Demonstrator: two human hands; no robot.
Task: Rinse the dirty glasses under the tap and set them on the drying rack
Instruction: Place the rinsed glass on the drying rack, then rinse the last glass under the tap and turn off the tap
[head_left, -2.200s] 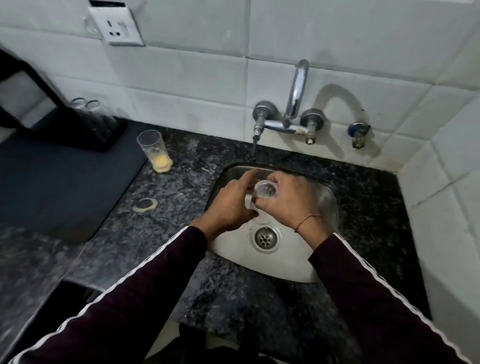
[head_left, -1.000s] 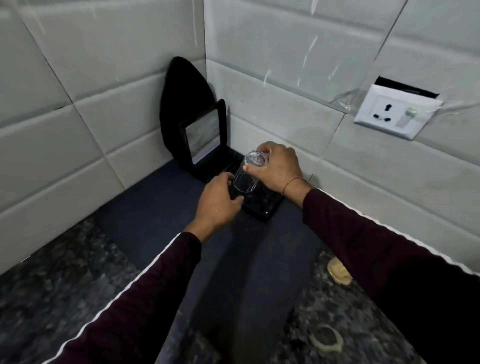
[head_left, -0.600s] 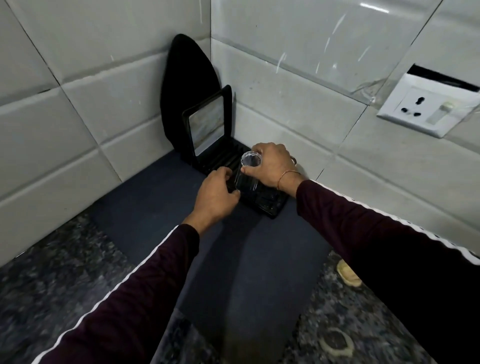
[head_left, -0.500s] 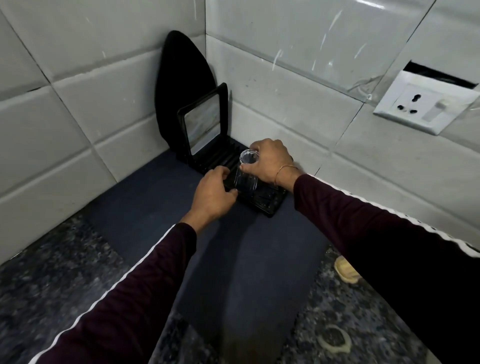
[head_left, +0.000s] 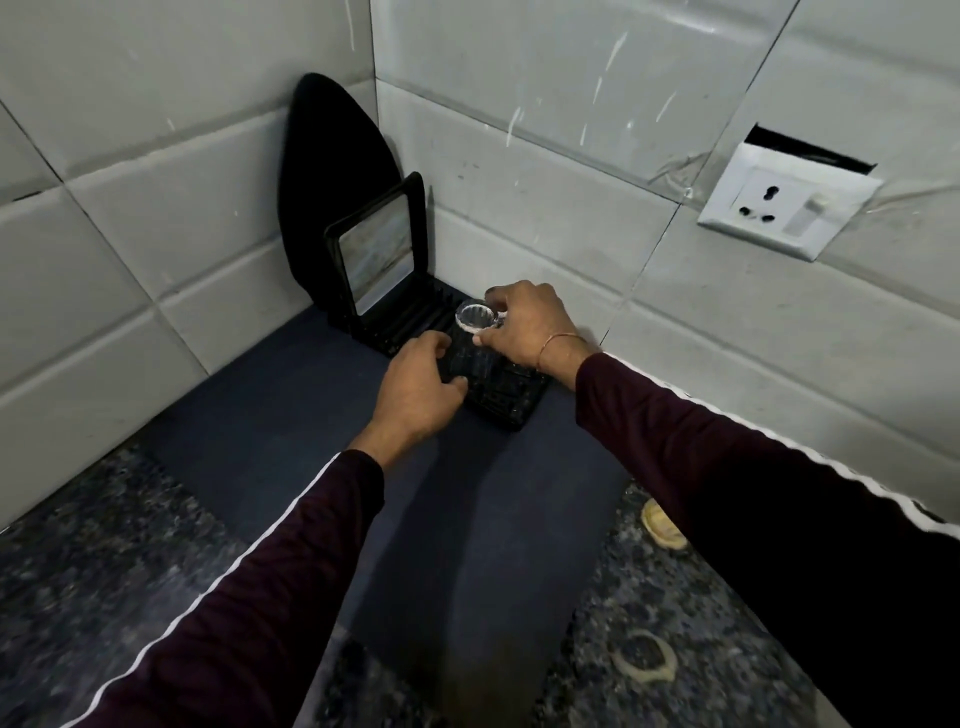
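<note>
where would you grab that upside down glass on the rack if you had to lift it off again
Grip the glass by its side wall just under the upturned base, coming from above and the right, as the right hand does. It stands inverted on the black rack, so the rim is out of reach.

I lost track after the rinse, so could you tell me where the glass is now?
The glass stands upside down on the black drying rack in the tiled corner, held by the right hand, left hand beside it.
</note>
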